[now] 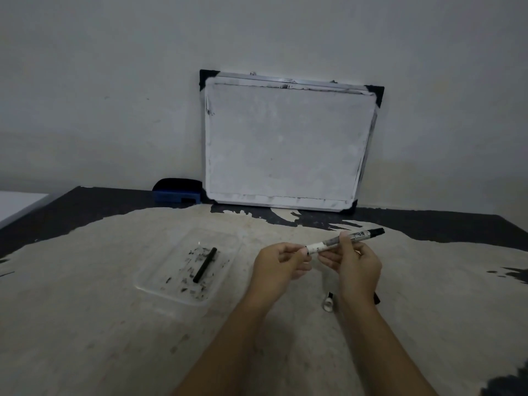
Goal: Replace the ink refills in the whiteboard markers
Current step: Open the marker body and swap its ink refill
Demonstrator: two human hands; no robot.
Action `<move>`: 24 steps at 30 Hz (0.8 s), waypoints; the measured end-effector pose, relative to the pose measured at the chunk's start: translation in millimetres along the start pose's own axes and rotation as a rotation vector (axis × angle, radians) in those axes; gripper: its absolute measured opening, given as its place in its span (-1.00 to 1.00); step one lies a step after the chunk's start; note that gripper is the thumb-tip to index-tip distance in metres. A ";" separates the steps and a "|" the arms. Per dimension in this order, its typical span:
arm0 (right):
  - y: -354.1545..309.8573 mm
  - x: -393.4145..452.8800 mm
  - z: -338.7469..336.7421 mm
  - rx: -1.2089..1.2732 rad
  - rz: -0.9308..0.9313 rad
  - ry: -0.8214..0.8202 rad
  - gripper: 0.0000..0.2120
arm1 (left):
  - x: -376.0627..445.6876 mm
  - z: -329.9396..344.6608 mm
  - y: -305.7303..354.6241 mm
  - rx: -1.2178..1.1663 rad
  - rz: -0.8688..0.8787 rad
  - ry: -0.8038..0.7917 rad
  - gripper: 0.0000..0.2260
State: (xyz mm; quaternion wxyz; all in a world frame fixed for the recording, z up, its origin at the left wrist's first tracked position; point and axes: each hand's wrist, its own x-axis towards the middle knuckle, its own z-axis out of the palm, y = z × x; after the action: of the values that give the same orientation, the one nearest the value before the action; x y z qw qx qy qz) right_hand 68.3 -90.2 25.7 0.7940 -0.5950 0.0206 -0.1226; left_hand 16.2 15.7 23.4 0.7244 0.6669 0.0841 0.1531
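Hands x2 (281, 260) (353, 262) on 1 marker (344, 240), 1 refill (205, 265) in tray (160, 288)

There is one view, from a wide-angle camera on the person's head. It looks forward and down across a table (85, 324) toward a wall (114, 81). The two forearms enter from the bottom edge, and the left hand (281, 264) and right hand (357, 267) sit close below the lens, a little right of centre. A whiteboard (285, 144) leaning on the wall marks the far end of the view. Straight lines bow near the edges. With no second view, nothing is shared.
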 end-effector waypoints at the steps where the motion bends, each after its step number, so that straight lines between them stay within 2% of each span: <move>1: -3.0 -2.9 1.9 -0.064 -0.101 0.009 -0.75 | 0.4 -0.1 -0.4 -0.011 -0.012 0.011 -0.85; 4: -16.9 -14.5 9.0 -0.200 -0.541 -0.015 -0.88 | 3.4 -1.3 -1.6 -0.024 -0.047 0.100 -0.81; 6: -16.5 -21.0 10.5 -0.292 -0.672 -0.096 -0.93 | 5.2 -2.8 -1.3 -0.024 -0.034 0.175 -0.76; 7: -11.3 -21.9 9.9 -0.360 -0.634 -0.145 -0.93 | 6.0 -3.7 -0.7 -0.023 -0.012 0.210 -0.76; 10: 3.8 -15.6 5.1 -0.494 -0.373 -0.246 -0.90 | 7.3 -6.2 2.0 -0.058 0.053 0.296 -0.76; 14: 3.4 0.0 -1.8 -0.249 -0.173 -0.185 -0.85 | 9.8 -8.5 2.9 -0.100 0.056 0.333 -0.74; 16: 7.9 2.9 -5.2 -0.258 -0.099 -0.189 -0.80 | 9.4 -8.6 0.4 -0.090 0.051 0.326 -0.74; 18: 9.5 1.9 -5.9 -0.330 -0.109 -0.191 -0.81 | 9.0 -8.5 -1.6 -0.081 0.048 0.319 -0.75; 21: 5.5 2.5 -4.9 -0.344 -0.233 -0.172 -0.87 | 9.0 -8.2 -0.4 -0.075 0.049 0.306 -0.77; 24: 9.9 0.7 -5.9 -0.387 -0.173 -0.248 -0.86 | 7.5 -7.5 -0.4 -0.071 0.057 0.291 -0.79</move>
State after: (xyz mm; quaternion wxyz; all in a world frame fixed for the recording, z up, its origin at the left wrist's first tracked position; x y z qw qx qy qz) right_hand 69.6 -93.3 14.7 0.6481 -0.7462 -0.1051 -0.1100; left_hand 20.8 25.3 22.8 0.7232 0.6136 0.1636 0.2713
